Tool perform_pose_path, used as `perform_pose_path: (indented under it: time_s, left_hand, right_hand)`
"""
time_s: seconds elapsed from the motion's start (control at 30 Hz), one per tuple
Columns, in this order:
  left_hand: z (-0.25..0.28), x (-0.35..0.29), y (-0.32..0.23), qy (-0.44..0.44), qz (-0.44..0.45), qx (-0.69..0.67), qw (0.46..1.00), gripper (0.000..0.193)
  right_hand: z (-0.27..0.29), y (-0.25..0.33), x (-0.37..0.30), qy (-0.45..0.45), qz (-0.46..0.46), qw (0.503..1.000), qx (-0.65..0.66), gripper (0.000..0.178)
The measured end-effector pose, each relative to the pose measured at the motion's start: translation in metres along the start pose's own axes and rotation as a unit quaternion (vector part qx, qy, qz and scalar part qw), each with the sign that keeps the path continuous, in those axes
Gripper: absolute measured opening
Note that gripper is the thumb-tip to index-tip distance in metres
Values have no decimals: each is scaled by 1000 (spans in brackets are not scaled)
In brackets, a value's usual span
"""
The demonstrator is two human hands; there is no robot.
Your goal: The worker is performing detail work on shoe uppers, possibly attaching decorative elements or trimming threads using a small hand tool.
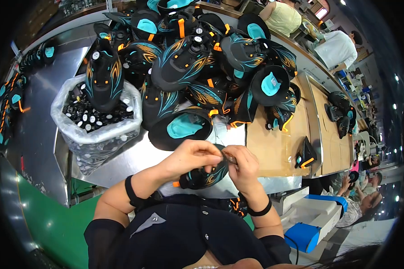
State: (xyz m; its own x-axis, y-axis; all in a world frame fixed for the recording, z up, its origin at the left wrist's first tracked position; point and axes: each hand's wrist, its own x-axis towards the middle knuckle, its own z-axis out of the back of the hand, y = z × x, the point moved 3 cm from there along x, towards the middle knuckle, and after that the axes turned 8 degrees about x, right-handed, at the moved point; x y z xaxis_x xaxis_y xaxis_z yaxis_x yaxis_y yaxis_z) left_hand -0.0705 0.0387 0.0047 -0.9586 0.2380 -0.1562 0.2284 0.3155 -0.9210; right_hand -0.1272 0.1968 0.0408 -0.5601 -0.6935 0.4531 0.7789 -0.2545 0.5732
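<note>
My left hand [194,157] and my right hand [243,165] meet just above the table's front edge, fingertips nearly together. Both are closed in a pinch. Something small and dark shows at the right fingertips, too small to name; what the left fingers hold is hidden. Under my hands lies a black shoe upper [205,178] with orange and teal patterning, partly covered by them. Just beyond it rests another shoe upper [184,126], its teal lining facing up. Thin strands run near my fingertips.
A large pile of shoe uppers [179,62] fills the table's back. At left, a clear plastic bag [92,154] holds many small black-and-white dials, with an upper [104,80] lying on top. Cardboard [274,152] covers the table at right. Blue-and-white equipment [312,217] and several people are farther right.
</note>
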Motion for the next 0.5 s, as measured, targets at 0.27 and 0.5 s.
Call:
perform_pose_path:
  time_s: [0.27, 0.5]
  left_hand:
    - [11, -4, 13, -104, -50, 10, 993, 11]
    - [0, -6, 9, -102, -91, 35, 990, 8]
  right_hand:
    - [-34, -17, -16, -47, -279, 693, 663, 7]
    - [-7, -6, -9, 6, -159, 950, 268, 12]
